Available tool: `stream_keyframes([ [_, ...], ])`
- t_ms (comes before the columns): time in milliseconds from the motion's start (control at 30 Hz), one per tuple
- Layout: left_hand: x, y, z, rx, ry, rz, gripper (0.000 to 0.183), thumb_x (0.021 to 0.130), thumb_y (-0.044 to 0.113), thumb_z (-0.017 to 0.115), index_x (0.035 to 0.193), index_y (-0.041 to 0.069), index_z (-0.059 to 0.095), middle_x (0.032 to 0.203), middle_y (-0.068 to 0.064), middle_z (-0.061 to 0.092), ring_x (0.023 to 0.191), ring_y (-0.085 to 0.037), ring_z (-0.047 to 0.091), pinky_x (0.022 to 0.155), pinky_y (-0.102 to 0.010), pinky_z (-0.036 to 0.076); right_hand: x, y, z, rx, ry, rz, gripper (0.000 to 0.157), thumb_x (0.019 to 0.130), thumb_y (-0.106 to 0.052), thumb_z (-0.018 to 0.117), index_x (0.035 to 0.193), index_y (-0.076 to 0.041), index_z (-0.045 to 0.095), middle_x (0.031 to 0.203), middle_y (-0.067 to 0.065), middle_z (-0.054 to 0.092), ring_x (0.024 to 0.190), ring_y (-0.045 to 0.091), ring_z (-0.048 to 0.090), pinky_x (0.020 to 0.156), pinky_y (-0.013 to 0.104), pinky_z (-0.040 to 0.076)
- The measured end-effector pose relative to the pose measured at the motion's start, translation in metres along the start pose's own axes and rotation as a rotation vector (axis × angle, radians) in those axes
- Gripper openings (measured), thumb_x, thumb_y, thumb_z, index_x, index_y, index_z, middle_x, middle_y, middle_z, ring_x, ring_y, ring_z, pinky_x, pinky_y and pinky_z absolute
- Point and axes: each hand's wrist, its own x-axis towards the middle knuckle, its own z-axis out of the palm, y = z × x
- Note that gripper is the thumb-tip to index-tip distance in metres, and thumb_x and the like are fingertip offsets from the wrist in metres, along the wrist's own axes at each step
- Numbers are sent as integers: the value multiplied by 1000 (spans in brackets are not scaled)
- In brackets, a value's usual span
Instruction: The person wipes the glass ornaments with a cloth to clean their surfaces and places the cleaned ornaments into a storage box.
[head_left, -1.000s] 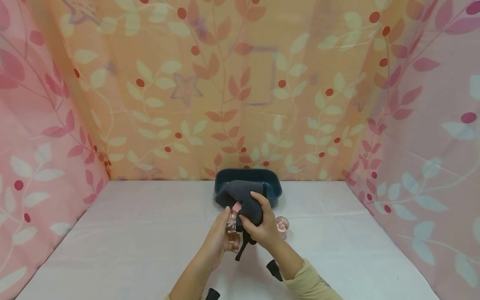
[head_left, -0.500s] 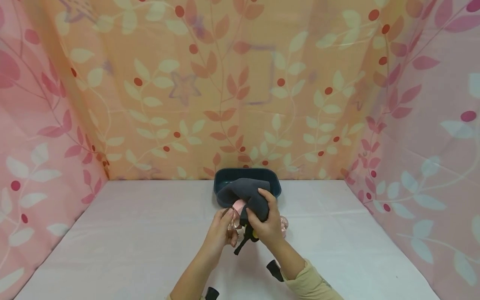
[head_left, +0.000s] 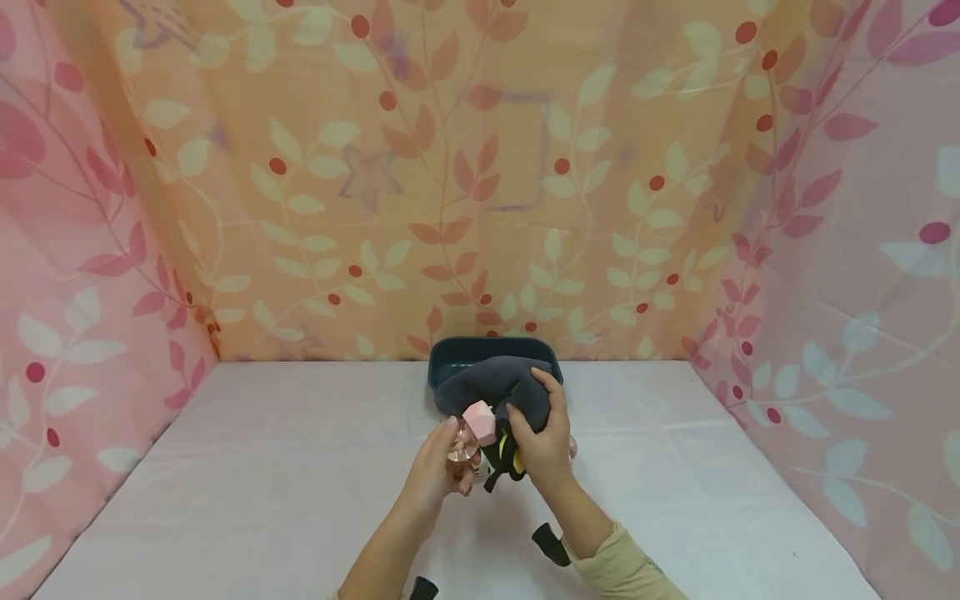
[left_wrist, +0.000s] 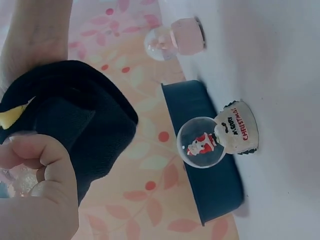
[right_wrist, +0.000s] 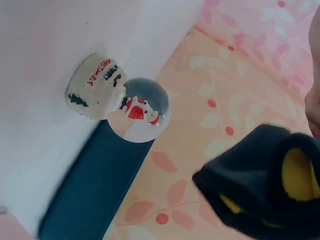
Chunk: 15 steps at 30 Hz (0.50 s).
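My left hand [head_left: 435,468] holds a small snow globe by its clear ball, with the pink faceted base [head_left: 480,422] tipped up. My right hand [head_left: 547,437] grips a bunched dark grey cloth [head_left: 487,379] whose inside shows yellow in the right wrist view. A black strap-like end [head_left: 492,481] of it hangs between the hands, close beside the held globe. In the left wrist view, fingers curl round the ball, and the pink base is out of sight. Standing on the table, a Santa snow globe [left_wrist: 201,145] with a white lettered base is mostly hidden by the hands in the head view.
Against the back of the white table [head_left: 300,467] stands a dark teal basin [head_left: 444,354], partly covered by the cloth in the head view. Another pink-based snow globe [left_wrist: 187,37] stands to the right, mostly behind my right hand. Patterned curtains [head_left: 465,208] enclose the back and sides.
My right hand has shifted right and slightly away with the cloth, uncovering the held globe's pink base and more yellow lining. The left hand stays nearly in place as the globe tilts.
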Motion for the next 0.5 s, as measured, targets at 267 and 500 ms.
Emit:
stream_keyframes([
  [267,0,0,1,-144,-34,-30,54,104,51,22,122,3,40,78,-3,53,54,-10,43,55,-23,41,6,-4,-8,251,63,228,53,91,0,56,140,-12,37,126,12,45,101,21,56,80,27,53],
  [500,2,1,3,-189,58,-46,61,99,61,30,125,6,39,81,-1,53,58,-10,44,57,-24,40,-4,-3,-6,170,-136,-253,55,93,-11,57,143,-19,35,127,4,42,96,13,54,79,20,48],
])
